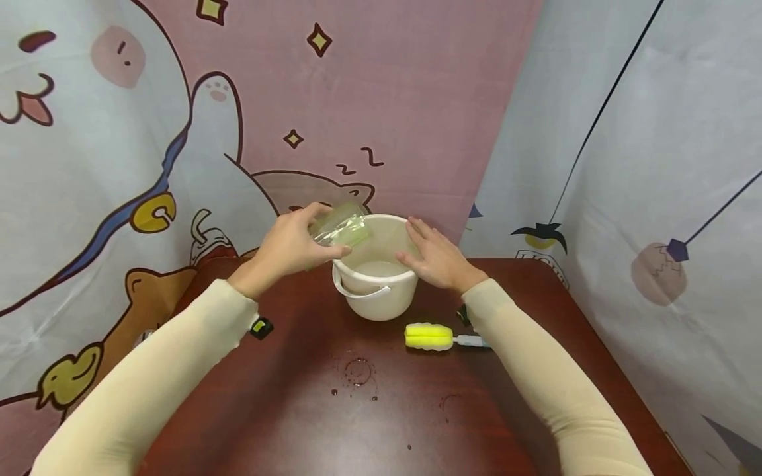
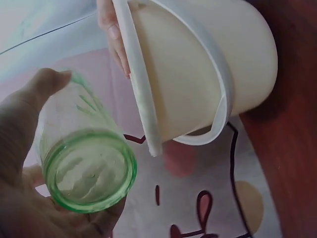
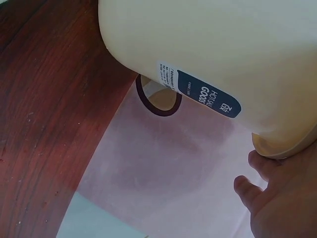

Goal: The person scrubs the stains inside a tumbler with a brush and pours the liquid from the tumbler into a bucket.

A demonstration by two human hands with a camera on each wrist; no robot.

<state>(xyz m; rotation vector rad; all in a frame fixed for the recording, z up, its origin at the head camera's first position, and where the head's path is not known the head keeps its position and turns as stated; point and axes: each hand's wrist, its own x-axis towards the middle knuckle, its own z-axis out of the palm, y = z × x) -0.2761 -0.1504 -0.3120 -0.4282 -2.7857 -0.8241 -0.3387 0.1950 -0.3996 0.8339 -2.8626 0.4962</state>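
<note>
In the head view my left hand (image 1: 292, 241) grips a clear green drinking glass (image 1: 342, 228) and holds it tilted at the left rim of a white bucket (image 1: 381, 301). The glass (image 2: 91, 171) shows its round base in the left wrist view, with my thumb and fingers about its side. Across the opening, my right hand (image 1: 437, 256) rests on the right side of the bucket's rim, its fingers fairly straight. From the right wrist, the fingers (image 3: 250, 193) lie at the rim. The bucket's handle (image 1: 363, 292) hangs down in front. Its contents are unclear.
A yellow sponge brush (image 1: 428, 336) lies on the dark red table (image 1: 286, 396), its pale handle partly behind my right sleeve. Water drops and a wet ring (image 1: 358, 372) mark the tabletop before the bucket. A printed cloth (image 1: 417, 99) hangs close behind.
</note>
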